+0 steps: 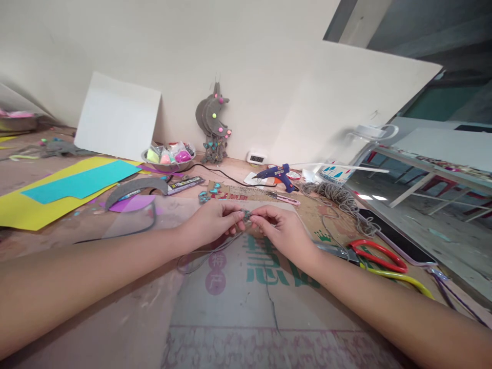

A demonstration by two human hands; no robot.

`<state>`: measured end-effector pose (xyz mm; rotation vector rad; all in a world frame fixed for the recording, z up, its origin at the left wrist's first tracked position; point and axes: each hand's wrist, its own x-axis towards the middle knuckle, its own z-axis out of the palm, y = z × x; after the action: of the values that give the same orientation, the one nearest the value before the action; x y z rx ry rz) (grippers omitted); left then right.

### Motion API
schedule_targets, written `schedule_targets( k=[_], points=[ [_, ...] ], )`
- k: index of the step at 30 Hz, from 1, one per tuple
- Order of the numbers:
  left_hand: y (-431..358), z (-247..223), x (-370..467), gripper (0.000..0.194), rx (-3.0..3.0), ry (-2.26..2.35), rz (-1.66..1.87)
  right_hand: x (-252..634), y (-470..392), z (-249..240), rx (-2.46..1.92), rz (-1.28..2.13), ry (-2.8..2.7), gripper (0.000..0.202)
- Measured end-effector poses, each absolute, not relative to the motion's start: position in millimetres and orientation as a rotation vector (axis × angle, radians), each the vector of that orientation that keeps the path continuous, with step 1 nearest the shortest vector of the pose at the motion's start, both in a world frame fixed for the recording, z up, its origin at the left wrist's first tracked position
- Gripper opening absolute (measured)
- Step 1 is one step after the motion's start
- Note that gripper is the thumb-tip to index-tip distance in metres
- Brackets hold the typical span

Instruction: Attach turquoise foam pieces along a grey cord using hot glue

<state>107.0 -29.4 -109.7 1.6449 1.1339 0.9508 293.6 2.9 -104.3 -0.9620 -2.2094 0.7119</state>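
My left hand (215,223) and my right hand (282,230) meet over the middle of the work surface. Both are closed, thumb and fingers pinched on a small greyish-green bunch of cord (246,216) between them. Whether it is a knot, or wraps something small, is too fine to make out. From beneath my left fingers a loop of thin grey cord (200,252) trails down onto the clear sheet (226,312) covering printed cardboard. A loose grey strand (273,302) lies closer to me.
Scissors (378,256) with red and yellow handles lie by my right forearm, beside a phone (400,238). Behind my hands are a pink craft knife (284,199), a blue glue gun (277,175) and a grey cord skein (338,197). A moon-shaped ornament (213,115) hangs on the wall.
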Motion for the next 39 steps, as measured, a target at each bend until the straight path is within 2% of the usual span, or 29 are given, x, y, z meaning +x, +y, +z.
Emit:
schedule_targets(
  k=[6, 25, 29, 35, 39],
  points=[
    [-37, -104, 110, 0.023, 1.797, 1.201, 0.956, 293, 1, -100, -0.963, 0.658, -2.236, 0.017],
    [-36, -107, 107, 0.032, 1.920, 1.200, 0.927, 294, -1, -100, -0.955, 0.633, -2.256, 0.014],
    [-37, -105, 108, 0.034, 1.919, 1.196, 0.934, 293, -5, -100, -0.949, 0.798, -2.200, 0.017],
    [-37, -104, 108, 0.031, 1.932, 1.129, 0.974, 289, -5, -97, -0.854, 1.292, -1.973, 0.020],
    [-37, -106, 108, 0.031, 1.948, 1.092, 0.993, 288, -2, -96, -0.865, 1.406, -1.896, 0.022]
  ],
)
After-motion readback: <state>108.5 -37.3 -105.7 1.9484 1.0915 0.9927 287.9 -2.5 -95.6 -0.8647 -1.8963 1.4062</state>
